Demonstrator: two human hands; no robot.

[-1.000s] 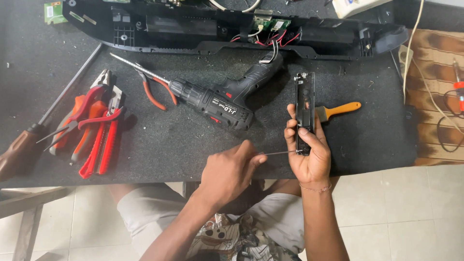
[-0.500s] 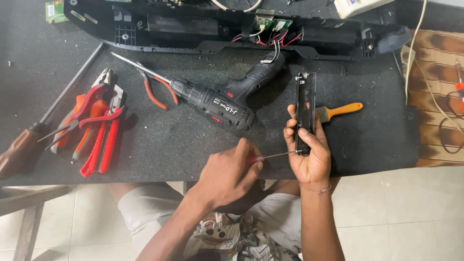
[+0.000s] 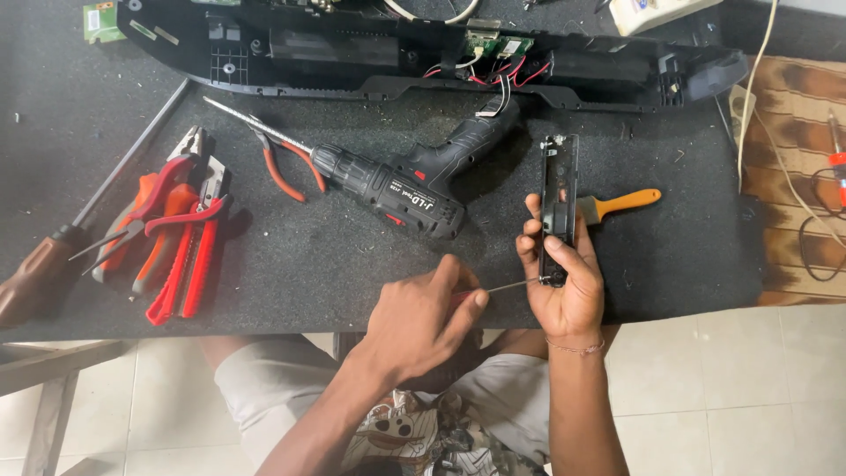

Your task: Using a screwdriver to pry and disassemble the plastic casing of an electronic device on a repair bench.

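In right hand [image 3: 564,286] fingers: black module [image 3: 559,198], upright

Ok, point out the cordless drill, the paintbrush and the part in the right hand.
cordless drill [image 3: 397,189], head view, motor body.
paintbrush [image 3: 627,202], head view, orange handle.
narrow black part [image 3: 559,181], head view, upper half above the right hand [image 3: 564,295].

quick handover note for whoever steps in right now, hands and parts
Left hand: shut on a small screwdriver, tip at the lower end of the narrow black module.
Right hand: holds that module upright over the black mat.
Nearby: cordless drill, orange-handled brush, red pliers, long open black housing at the back.
Done: module is out of the housing. Left: the screw work at its lower end.
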